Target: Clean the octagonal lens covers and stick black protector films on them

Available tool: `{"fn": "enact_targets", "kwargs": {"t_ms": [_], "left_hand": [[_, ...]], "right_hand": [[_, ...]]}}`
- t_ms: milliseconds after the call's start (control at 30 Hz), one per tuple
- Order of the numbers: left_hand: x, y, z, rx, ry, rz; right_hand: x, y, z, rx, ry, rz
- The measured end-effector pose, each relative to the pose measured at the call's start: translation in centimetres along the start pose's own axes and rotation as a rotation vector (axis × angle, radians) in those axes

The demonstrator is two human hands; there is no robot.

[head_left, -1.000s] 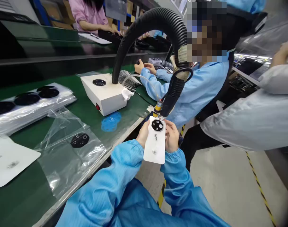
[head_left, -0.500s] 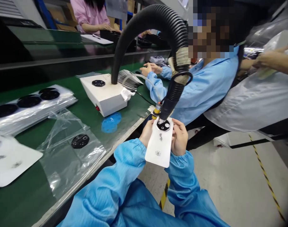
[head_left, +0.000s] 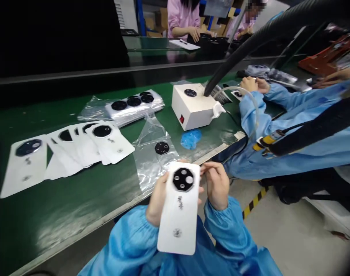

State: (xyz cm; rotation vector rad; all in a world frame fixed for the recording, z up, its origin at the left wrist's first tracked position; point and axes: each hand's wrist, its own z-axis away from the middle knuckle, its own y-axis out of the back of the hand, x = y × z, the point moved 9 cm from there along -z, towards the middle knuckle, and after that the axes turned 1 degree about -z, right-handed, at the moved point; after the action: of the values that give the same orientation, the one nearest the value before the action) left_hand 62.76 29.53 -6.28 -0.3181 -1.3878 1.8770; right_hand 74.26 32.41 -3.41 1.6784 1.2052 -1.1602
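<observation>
I hold a white phone back cover [head_left: 179,209] with a black octagonal camera ring, upright in front of my chest. My left hand [head_left: 157,199] grips its left edge from behind, fingers closed round it. My right hand [head_left: 217,184] pinches the cover's upper right corner. Both sleeves are light blue. The nozzle [head_left: 267,141] of the black corrugated hose [head_left: 315,128] hangs to the right, apart from the cover.
On the green bench lie a fan of white covers [head_left: 85,147], a bagged stack of covers [head_left: 134,105], empty plastic bags with a black camera ring [head_left: 162,148], a white box unit [head_left: 192,107] and a blue cloth [head_left: 191,138]. A co-worker in blue [head_left: 292,130] sits on my right; others work behind.
I have pulled the cover down and away from the hose nozzle toward my chest. My view has swung left, bringing the row of white covers into sight.
</observation>
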Motion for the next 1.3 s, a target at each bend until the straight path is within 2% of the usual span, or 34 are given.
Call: {"fn": "enact_targets", "kwargs": {"t_ms": [67, 133, 233, 300, 400, 567, 700, 867, 1067, 1300], "left_hand": [[2.6, 1.5, 3.4, 0.107, -0.130, -0.060], [4.1, 2.3, 6.0, 0.211, -0.204, -0.115], [5.1, 2.9, 8.2, 0.306, -0.251, -0.105], [5.5, 3.2, 8.8, 0.307, -0.291, -0.066], [5.9, 3.5, 9.2, 0.254, -0.336, -0.012], [5.3, 3.7, 9.4, 0.238, -0.302, 0.039], [5.0, 2.6, 9.6, 0.145, -0.306, 0.148], [4.4, 1.1, 10.4, 0.013, -0.300, 0.167], [4.4, 0.5, 10.7, -0.011, -0.350, 0.175], [3.9, 0.7, 10.8, 0.002, -0.322, 0.196]], "right_hand": [[-0.8, -4.9, -2.0, -0.254, 0.068, 0.086], [-1.1, -9.0, -4.2, -0.452, 0.144, 0.189], [-0.4, -13.1, -6.9, -0.612, 0.214, 0.349], [0.6, -14.5, -7.9, -0.685, 0.241, 0.439], [1.5, -15.1, -8.0, -0.761, 0.277, 0.542], [1.7, -14.8, -7.6, -0.819, 0.320, 0.631], [1.7, -14.7, -7.6, -0.863, 0.330, 0.652], [1.7, -14.9, -7.8, -0.954, 0.345, 0.689], [1.9, -14.9, -8.1, -0.975, 0.323, 0.720], [2.2, -14.9, -8.3, -0.979, 0.289, 0.688]]}}
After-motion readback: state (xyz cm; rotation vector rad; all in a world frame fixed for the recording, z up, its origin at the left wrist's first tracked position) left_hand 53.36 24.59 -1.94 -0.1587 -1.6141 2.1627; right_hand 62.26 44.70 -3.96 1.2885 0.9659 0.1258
